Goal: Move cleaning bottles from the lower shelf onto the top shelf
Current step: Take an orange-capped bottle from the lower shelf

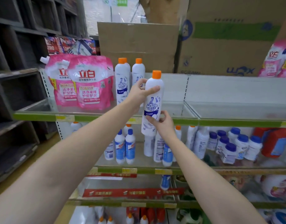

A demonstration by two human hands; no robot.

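A shop aisle holds green-edged shelving [42, 117] with a pale back panel [235, 89]. Dark wooden cubby racks [18, 46] line the left side above a tan floor [26, 167]. Brown cardboard boxes [139, 44] stand behind, with daylight beyond.

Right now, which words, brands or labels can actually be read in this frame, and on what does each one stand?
"Mr Muscle": white orange-capped bottle held by both hands, left hand high, right hand low.
"Mr Muscle": shelved bottle on the top shelf.
"立白": pink refill pouches.
"洁净柔顺 护型护衣": same pouches.
Blue logo on the cardboard box: unclear.
Red shelf strips, lower bottles' labels: too blurred.
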